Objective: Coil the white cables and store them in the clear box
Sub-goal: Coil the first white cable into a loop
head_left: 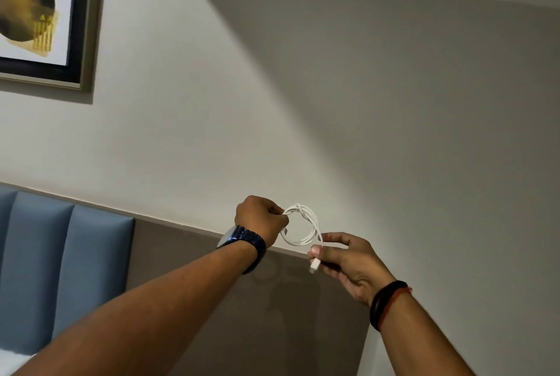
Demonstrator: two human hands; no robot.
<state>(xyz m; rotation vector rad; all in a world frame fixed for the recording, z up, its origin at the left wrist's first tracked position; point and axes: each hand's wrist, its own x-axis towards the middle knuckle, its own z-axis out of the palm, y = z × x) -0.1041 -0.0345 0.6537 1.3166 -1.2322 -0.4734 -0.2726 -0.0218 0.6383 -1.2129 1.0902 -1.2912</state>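
Note:
A white cable hangs in a small round coil of several loops between my two raised hands, in front of the wall. My left hand is a closed fist gripping the coil's upper left side; a blue watch sits on that wrist. My right hand pinches the cable's loose end between thumb and fingers, and the white plug sticks out below the thumb. The clear box is out of view.
A pale wall fills most of the view. A blue padded headboard stands at lower left beside a brown panel. A framed picture hangs at upper left. A strip of white bedding shows at the bottom left corner.

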